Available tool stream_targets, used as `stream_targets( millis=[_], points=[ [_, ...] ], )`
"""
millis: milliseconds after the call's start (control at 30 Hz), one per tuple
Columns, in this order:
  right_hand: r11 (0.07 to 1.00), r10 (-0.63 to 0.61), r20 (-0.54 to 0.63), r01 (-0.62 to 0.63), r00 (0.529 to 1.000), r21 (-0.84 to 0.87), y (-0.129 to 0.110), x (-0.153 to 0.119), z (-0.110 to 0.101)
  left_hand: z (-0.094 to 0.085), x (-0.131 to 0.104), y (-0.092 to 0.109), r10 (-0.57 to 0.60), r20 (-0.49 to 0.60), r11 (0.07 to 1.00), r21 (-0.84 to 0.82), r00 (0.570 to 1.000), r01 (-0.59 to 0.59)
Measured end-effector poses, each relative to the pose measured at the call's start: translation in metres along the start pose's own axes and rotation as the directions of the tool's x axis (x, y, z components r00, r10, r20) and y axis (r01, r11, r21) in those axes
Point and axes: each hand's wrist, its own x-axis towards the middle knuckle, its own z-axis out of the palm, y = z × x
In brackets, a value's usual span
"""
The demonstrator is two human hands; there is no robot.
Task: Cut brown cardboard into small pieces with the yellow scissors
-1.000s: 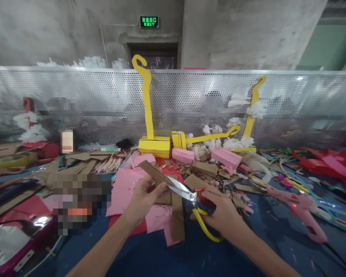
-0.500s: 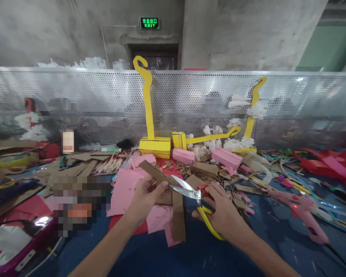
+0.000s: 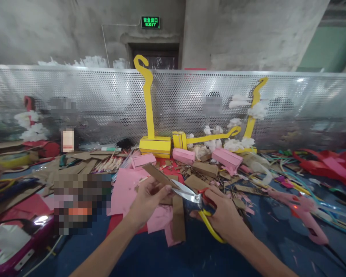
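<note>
My left hand (image 3: pixel 147 200) pinches a brown cardboard strip (image 3: pixel 157 174), which slants up to the left. Scissors (image 3: pixel 187 193) with one red and one yellow handle are in my right hand (image 3: pixel 223 213), its fingers around the handles. Their blades lie close together at the strip's right end, beside my left thumb. Beneath my hands are pink paper sheets (image 3: pixel 123 194) and another cardboard strip (image 3: pixel 178 219) lying lengthwise on the blue table.
Yellow hook-shaped pieces on box bases (image 3: pixel 155 145) stand by a perforated metal screen (image 3: pixel 103 96). Pink box pieces (image 3: pixel 183 156) lie before them. A pink glue gun (image 3: pixel 305 215) is at the right, a purple box with tissue (image 3: pixel 20 246) at the left.
The scissor blades have come closer together. The cardboard strip and my left hand have shifted slightly to the right.
</note>
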Motion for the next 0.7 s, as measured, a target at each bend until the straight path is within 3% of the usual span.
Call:
stream_targets(
  millis=[167,433,567,700],
  points=[
    [0.999,-0.003,-0.061,0.0,0.998,-0.041,0.003,0.0013,0.0013,-0.0021,0.0007,-0.0049,-0.008,-0.015,1.0,-0.017,1.0,0.008],
    [1.0,-0.002,-0.051,0.001,0.999,-0.006,0.0018,0.0013,0.0023,0.0055,-0.0009,-0.0009,-0.033,0.014,0.997,-0.069,0.999,0.033],
    [0.996,-0.018,-0.056,0.013,0.998,-0.086,0.0031,-0.0002,0.0023,0.0031,0.0023,-0.0023,0.022,-0.081,1.0,-0.018,0.996,-0.024],
    [0.994,-0.02,-0.016,0.018,1.0,-0.106,0.0035,-0.0024,0.001,-0.0028,0.0031,-0.0063,0.045,-0.1,0.996,0.087,0.994,-0.037]
  ],
)
